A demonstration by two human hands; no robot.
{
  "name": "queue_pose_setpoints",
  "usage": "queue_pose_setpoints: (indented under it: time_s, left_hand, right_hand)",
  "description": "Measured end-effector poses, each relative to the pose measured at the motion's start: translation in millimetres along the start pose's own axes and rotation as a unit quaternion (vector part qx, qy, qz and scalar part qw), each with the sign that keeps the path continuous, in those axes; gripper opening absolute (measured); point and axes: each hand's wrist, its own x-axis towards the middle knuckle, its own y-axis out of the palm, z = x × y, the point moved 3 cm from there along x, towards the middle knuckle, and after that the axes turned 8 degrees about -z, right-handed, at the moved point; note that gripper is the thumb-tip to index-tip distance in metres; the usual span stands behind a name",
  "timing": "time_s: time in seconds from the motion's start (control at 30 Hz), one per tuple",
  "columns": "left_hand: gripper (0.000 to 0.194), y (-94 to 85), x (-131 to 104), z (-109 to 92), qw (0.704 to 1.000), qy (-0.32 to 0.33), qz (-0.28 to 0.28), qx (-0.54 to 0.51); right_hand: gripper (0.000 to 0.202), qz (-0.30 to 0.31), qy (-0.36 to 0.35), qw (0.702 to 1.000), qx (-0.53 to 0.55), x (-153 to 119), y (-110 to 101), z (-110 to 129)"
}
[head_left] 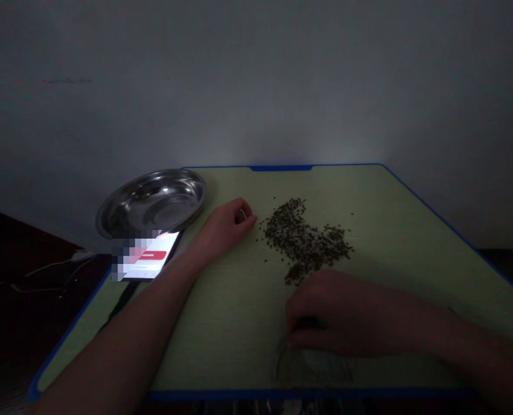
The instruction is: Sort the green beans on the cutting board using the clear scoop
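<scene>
A loose pile of small dark and pale grains (302, 236) lies spread on the green tabletop (234, 323). Just left of the pile, my left hand (234, 222) rests on the table with its fingers curled in; whether anything is between them is too small to tell. My right hand (321, 311) is at the near side of the pile, its fingers curled and closed above a clear, see-through container (312, 366) near the front edge. What those fingers pinch, if anything, is hidden in the dimness.
A shiny metal bowl (153, 202) sits at the table's back left corner, tilted. Below it lies a lit phone (153, 262), beside my left forearm. White cables (44, 268) run off the left side, and a grey wall (282, 86) stands behind the table.
</scene>
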Motion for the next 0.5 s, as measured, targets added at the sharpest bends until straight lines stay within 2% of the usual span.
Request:
queue_pose_setpoints:
  time_s: [0.3, 0.5]
  left_hand:
    - [0.015, 0.2, 0, 2, 1.0, 0.006, -0.004, 0.004]
    - [0.014, 1.7, 0, 0, 1.0, 0.0, 0.002, -0.006]
  right_hand:
    - [0.016, 0.013, 0.002, 0.999, 0.053, -1, -5, 5]
    - [0.024, -0.049, 0.013, 0.995, 0.083, -7, -28, -13]
